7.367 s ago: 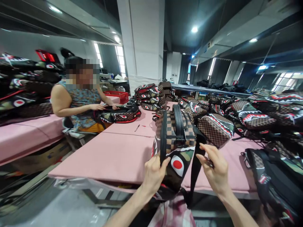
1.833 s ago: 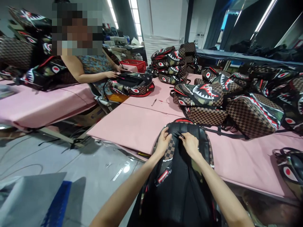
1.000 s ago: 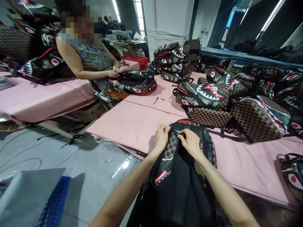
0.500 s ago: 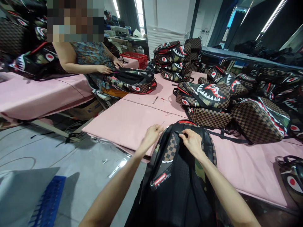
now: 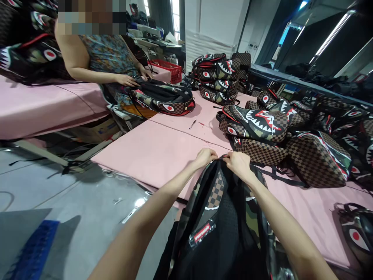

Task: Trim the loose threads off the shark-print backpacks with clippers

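Note:
A black backpack (image 5: 230, 221) with checkered and camouflage panels leans upright against the table's edge in front of me, its back panel and straps facing me. On it is a red label (image 5: 203, 232) under clear plastic. My left hand (image 5: 206, 158) is closed at the bag's top edge, fingertips pinching there. Just beside it, my right hand (image 5: 238, 165) also pinches the top rim near the carry handle. The fingertips nearly meet, and whatever small part lies between them is hidden.
A pink-covered table (image 5: 140, 151) carries a pen (image 5: 192, 124), stacked shark-mouth backpacks (image 5: 215, 77) and more backpacks (image 5: 256, 124) at right. Across it, a co-worker (image 5: 105, 58) handles another backpack (image 5: 166, 99). A red crate (image 5: 171, 72) stands behind; a blue crate (image 5: 37, 249) is on the floor.
Both hands have moved up to the backpack's top edge and closer together. The right hand has left the strap area. The thin thread by my left fingers no longer shows.

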### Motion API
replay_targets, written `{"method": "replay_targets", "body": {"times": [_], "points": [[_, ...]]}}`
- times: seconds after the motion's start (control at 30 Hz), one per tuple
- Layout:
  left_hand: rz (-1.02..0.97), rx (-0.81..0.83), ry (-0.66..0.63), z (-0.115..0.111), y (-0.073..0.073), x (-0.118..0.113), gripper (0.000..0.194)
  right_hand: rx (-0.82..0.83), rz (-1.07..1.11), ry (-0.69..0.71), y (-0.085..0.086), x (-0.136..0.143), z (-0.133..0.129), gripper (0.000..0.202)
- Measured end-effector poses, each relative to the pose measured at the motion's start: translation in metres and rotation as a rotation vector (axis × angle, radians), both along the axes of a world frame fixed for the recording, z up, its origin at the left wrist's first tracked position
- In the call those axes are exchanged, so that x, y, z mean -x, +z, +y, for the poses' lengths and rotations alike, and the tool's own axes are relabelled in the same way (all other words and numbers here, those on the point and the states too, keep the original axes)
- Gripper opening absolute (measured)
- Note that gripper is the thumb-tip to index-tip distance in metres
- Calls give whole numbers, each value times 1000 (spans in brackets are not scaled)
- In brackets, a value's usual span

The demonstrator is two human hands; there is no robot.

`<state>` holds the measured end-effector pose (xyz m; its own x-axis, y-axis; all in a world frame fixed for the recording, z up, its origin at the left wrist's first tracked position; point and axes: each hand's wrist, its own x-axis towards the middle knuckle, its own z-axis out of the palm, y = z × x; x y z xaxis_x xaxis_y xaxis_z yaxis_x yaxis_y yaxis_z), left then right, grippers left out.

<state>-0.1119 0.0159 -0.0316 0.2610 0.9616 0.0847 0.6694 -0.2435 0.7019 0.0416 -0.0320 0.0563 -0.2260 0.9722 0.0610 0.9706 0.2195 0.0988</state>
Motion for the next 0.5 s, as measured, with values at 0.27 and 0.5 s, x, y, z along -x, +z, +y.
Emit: {"method": "replay_targets", "body": {"times": [0.27,0.5], "points": [[23,-68,86,-19,-3,-4,27,3,-125,83,5,21,7,29],[-88,-11,55,-10,-13,2,26,2,-140,61,4,23,8,32]]}}
